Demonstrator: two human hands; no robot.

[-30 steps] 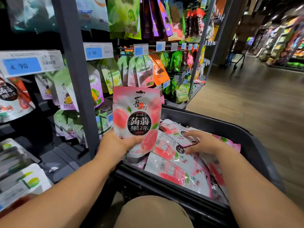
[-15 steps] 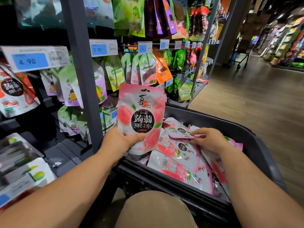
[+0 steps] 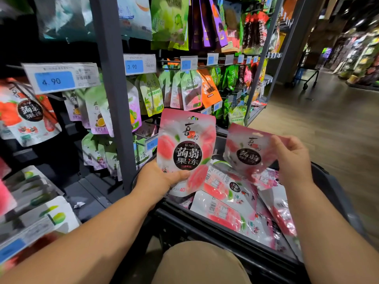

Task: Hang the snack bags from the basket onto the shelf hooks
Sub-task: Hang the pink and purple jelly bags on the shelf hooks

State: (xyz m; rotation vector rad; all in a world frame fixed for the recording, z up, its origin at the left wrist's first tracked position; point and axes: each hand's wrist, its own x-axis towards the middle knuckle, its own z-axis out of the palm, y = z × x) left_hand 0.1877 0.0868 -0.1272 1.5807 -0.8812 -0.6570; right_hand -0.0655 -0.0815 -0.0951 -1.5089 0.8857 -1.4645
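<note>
**Second pouch lifted out of the basket**

Nearest the camera, the black plastic basket [image 3: 194,224] holds a loose pile of glossy pink-and-white jelly pouches [image 3: 225,212], most of them lying back-side up. Above its near rim, the left hand [image 3: 162,179] grips an upright pink-and-white peach jelly pouch [image 3: 185,148] by its lower edge, thumb across the front, just as it did a second ago.

The change is on the right. The right hand [image 3: 291,158], which was reaching into the pile, has risen with a second peach pouch [image 3: 248,152] pinched at its top right corner. This pouch hangs tilted above the pile, just beside the first. The two hands are apart, each clamped on its own pouch.

Beyond them stand the grey metal shelf post [image 3: 111,99] and the blue price tags [image 3: 59,78] on the hook ends, with red strawberry pouches [image 3: 26,115] hanging at the far left. Neither peach pouch is on a hook yet, so picking looks done and hanging likely comes next. I cannot tell which hook is theirs.
</note>
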